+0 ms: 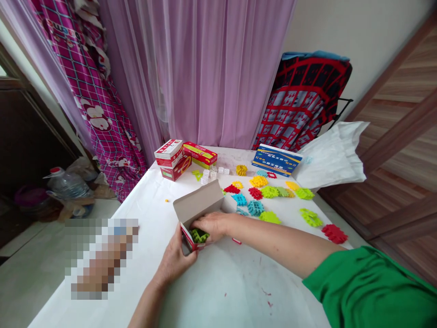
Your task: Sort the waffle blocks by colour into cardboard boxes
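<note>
At the white table (143,218), close in front of me, I am holding a small open box (196,214), and its grey lid (202,198) is sticking up at the back. My left hand (175,257) is gripping the left end of the box, with the fingers pressing up along the side and the thumb pushing near the bottom edge. My right hand (215,225) is reaching into the box from the right, and its fingers are bending down beside a green toy piece (199,236) that is lying inside. I am not able to tell if those fingertips are pinching anything, because they are hiding in the box. A green sleeve (372,287) is covering the top of my right arm. Just right of the box, a little red stick (236,241) is lying. Farther right, many bumpy toys are lying about, like a blue piece (256,207), a yellow piece (258,181), a lime piece (310,217) and a big red piece (335,233). Behind the box, some white cubes (214,171) are sitting in a bunch. Left of them, a red and white box (170,152) is resting on a dark red box (177,168), and a red and yellow box (200,156) is lying just beside. Toward the back right, a blue box (277,159) is standing by a crumpled white bag (334,157). Behind everything, a purple curtain (211,68) is hanging.
</note>
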`<action>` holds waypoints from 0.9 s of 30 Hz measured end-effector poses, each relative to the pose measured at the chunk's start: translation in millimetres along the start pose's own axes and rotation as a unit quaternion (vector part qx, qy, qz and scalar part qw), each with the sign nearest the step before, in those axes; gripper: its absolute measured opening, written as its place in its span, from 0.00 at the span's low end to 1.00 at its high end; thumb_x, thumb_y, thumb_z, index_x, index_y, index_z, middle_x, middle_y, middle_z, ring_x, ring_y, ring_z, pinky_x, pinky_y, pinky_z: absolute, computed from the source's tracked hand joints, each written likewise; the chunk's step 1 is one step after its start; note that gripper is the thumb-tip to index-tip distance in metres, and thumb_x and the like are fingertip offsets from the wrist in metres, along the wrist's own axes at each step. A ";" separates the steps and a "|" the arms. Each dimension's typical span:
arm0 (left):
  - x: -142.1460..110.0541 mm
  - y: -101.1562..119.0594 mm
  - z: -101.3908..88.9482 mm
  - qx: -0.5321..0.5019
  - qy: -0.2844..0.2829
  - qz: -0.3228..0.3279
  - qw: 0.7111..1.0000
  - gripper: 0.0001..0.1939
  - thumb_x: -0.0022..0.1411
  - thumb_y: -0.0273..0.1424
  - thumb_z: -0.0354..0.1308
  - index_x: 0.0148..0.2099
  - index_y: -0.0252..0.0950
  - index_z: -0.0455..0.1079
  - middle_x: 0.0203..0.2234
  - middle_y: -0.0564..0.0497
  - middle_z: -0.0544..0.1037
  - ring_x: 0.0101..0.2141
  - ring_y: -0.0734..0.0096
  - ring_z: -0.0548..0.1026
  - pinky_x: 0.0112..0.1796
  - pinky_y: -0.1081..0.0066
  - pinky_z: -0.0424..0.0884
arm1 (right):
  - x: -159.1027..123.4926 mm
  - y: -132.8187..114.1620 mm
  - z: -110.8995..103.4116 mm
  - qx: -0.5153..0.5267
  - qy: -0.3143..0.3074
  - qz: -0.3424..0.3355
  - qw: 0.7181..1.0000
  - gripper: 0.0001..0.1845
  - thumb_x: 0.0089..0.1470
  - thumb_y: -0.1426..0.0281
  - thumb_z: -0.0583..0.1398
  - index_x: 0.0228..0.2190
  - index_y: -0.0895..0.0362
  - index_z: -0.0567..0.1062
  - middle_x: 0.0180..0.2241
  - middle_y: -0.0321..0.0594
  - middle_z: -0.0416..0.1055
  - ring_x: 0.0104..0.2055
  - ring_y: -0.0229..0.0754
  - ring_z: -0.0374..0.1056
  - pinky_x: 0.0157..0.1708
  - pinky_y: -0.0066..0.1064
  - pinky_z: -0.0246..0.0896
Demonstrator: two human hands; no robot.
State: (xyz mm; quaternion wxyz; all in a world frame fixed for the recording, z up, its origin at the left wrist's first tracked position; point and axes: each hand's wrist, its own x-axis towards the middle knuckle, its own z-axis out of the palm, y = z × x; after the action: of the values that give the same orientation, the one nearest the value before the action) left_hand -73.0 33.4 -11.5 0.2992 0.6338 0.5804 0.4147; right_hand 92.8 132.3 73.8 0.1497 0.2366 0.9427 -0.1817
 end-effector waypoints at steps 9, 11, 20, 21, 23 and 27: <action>-0.5 2.4 0.5 0.057 -0.011 0.053 0.997 0.36 0.51 0.32 0.58 0.61 0.37 0.53 0.52 0.41 0.71 0.53 0.54 0.70 0.52 0.56 0.66 | -1.8 6.1 4.3 0.088 0.009 -0.001 0.996 0.31 0.47 0.66 0.65 0.54 0.54 0.69 0.53 0.46 0.71 0.52 0.50 0.69 0.49 0.33 0.63; -0.7 2.9 -0.3 0.056 -0.020 0.052 0.997 0.35 0.51 0.32 0.58 0.61 0.37 0.54 0.51 0.41 0.72 0.52 0.55 0.71 0.51 0.57 0.67 | -4.2 9.1 1.6 0.114 0.005 0.005 0.993 0.34 0.45 0.65 0.66 0.55 0.54 0.68 0.53 0.45 0.71 0.51 0.50 0.70 0.49 0.33 0.63; -1.8 0.9 -0.8 0.066 -0.037 0.032 0.997 0.31 0.52 0.32 0.56 0.58 0.36 0.55 0.50 0.40 0.72 0.49 0.56 0.72 0.47 0.58 0.70 | -29.0 12.9 -22.9 0.046 0.014 0.150 0.988 0.20 0.50 0.60 0.61 0.44 0.56 0.79 0.42 0.44 0.78 0.44 0.47 0.73 0.40 0.29 0.64; -2.0 0.4 -0.7 0.067 -0.037 0.032 0.997 0.31 0.52 0.32 0.56 0.58 0.36 0.54 0.50 0.40 0.71 0.50 0.55 0.71 0.48 0.58 0.70 | -29.5 10.6 -23.9 0.026 -0.008 0.173 0.985 0.20 0.51 0.58 0.60 0.41 0.56 0.80 0.40 0.44 0.78 0.43 0.49 0.73 0.38 0.30 0.64; -2.5 -1.0 -0.6 0.070 -0.043 0.032 0.996 0.31 0.52 0.31 0.56 0.58 0.36 0.55 0.51 0.40 0.71 0.52 0.54 0.70 0.49 0.56 0.69 | -27.1 6.8 -24.6 0.017 -0.064 0.191 0.979 0.20 0.53 0.57 0.59 0.40 0.57 0.81 0.39 0.46 0.79 0.42 0.50 0.74 0.35 0.31 0.64; -3.2 -5.5 -0.7 0.076 -0.053 0.029 0.995 0.31 0.52 0.31 0.56 0.58 0.36 0.54 0.52 0.39 0.69 0.54 0.52 0.68 0.51 0.55 0.68 | -13.9 5.3 -21.9 0.060 -0.117 0.204 0.970 0.23 0.52 0.57 0.59 0.42 0.60 0.80 0.41 0.47 0.78 0.41 0.49 0.74 0.32 0.30 0.64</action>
State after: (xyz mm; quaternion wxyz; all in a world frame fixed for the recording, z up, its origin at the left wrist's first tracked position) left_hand -76.2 31.0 -16.5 0.2682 0.6923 0.5749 0.3439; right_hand 102.9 140.3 97.0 0.2789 0.4092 0.8379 -0.2297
